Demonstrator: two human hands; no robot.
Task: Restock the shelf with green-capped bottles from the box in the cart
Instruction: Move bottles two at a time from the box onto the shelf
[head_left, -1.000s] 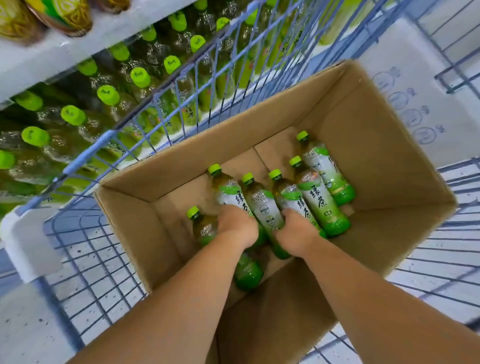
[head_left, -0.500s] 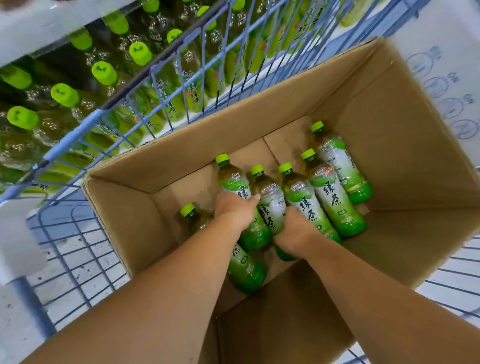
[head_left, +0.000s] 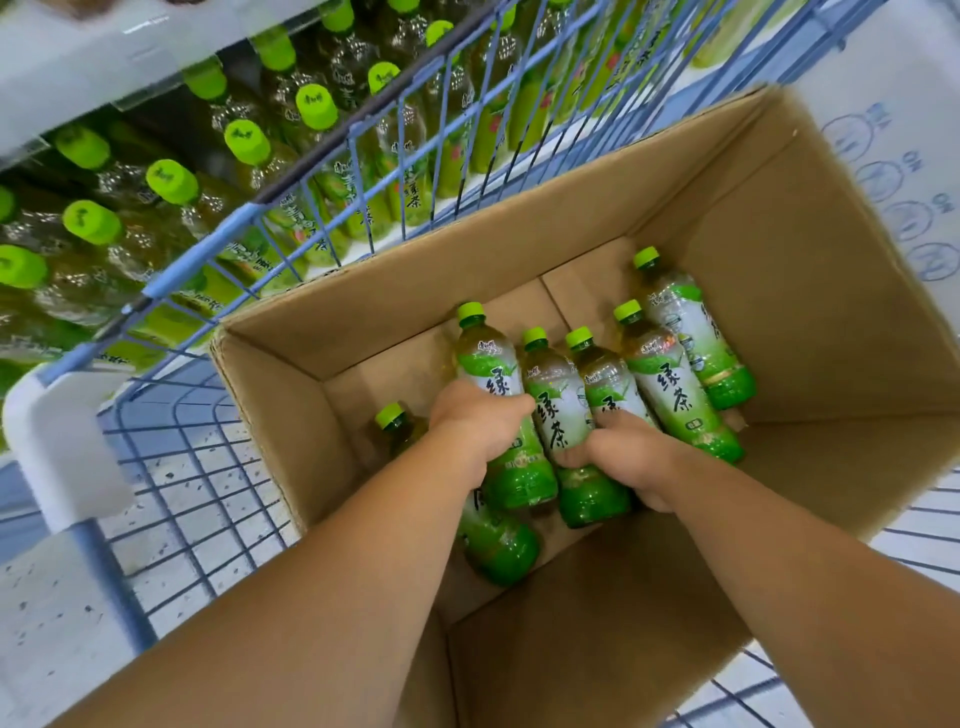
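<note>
Where the shelf (head_left: 78, 67) fills the ten o'clock corner, rows of stocked bottles (head_left: 171, 182) stand behind the blue wire cart (head_left: 249, 213), caps toward the camera. The cardboard box (head_left: 779, 260) sits in the cart, from centre out to three o'clock, with six green-capped bottles lying on its floor. At the box's eight o'clock side a loose bottle (head_left: 501, 551) lies partly under the left forearm. The left hand (head_left: 478, 421) is curled round the body of the next bottle (head_left: 485, 364). The right hand (head_left: 631, 457), just beside it toward four o'clock, grips the middle bottle (head_left: 553, 405) low on its label. A far pair of bottles (head_left: 675, 384) lies untouched at two o'clock. Risks, as judged: the held bottles touch their neighbours, so a lift may drag or roll one. Smooth label film may slip in a one-handed hold. A raised bottle could strike the box wall or cart wire. Not determinable: whether the right hand also holds the adjoining bottle (head_left: 602, 379), its fingers being hidden beneath. Free shelf space is cut off at the frame edge.
</note>
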